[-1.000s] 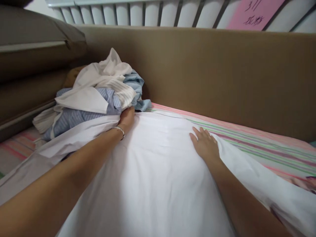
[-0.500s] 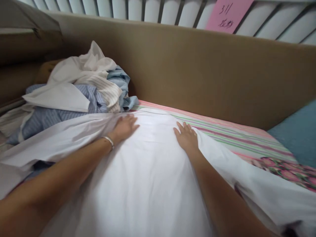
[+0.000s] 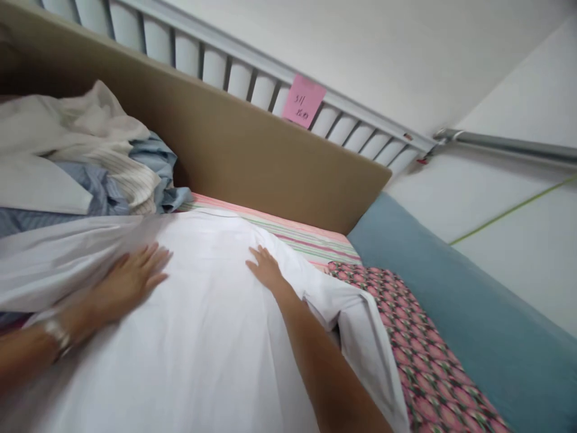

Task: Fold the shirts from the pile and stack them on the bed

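A white long-sleeved shirt (image 3: pixel 202 325) lies spread out in front of me, one sleeve out to the left and the other bent down on the right. My left hand (image 3: pixel 128 279) rests flat on the shirt's left side, fingers outstretched and slightly blurred; a bracelet (image 3: pixel 58 337) circles that wrist. On the shirt's upper right, near the shoulder, my right hand (image 3: pixel 267 268) lies with its fingers spread. Neither hand grips the cloth.
Crumpled clothes (image 3: pixel 112 144) are heaped at the left. A brown board (image 3: pixel 252 156) stands along the back, with a white railing and a pink note (image 3: pixel 304 101) above. Striped bedding (image 3: pixel 297 234), a pink patterned cloth (image 3: pixel 419 343) and a blue padded surface (image 3: pixel 451 288) lie to the right.
The view has swung right and tilted, bringing the wall and patterned cloth into sight. My left hand has slid down the shirt toward me; my right hand stays near the shoulder.
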### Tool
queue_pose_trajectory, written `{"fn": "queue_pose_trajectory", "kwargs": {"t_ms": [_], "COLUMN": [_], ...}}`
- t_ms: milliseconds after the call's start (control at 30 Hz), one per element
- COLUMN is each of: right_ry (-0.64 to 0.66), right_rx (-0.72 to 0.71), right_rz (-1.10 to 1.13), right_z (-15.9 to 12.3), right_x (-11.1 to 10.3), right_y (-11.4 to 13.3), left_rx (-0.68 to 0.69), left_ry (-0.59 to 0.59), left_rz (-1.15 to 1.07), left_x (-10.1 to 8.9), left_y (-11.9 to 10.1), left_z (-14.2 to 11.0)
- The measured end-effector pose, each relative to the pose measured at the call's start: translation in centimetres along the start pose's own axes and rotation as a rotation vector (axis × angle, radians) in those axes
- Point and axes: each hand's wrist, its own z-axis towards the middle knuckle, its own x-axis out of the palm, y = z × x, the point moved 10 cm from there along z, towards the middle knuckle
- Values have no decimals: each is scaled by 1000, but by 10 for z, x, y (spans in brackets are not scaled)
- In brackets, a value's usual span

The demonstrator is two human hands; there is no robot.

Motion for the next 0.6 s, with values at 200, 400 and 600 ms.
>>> {"fn": "queue_pose_trajectory", "kwargs": {"t_ms": [200,400,600], "right_ry": [-589,-534,-263], "right_rx": [-124,563,596], "right_rz": [-61,-360,-250], "right_z": [-182,-281,-294], "right_x": [-92,-117,-127], "right_y": [-41,-156,-143], "left_rx": [57,29,-228], "left_ry": [-38,1,1], "left_rz": [15,61,34], "left_x": [-14,-33,-37], "left_y": [-7,-18,-22], "left_z": [-128,-130,-179]}}
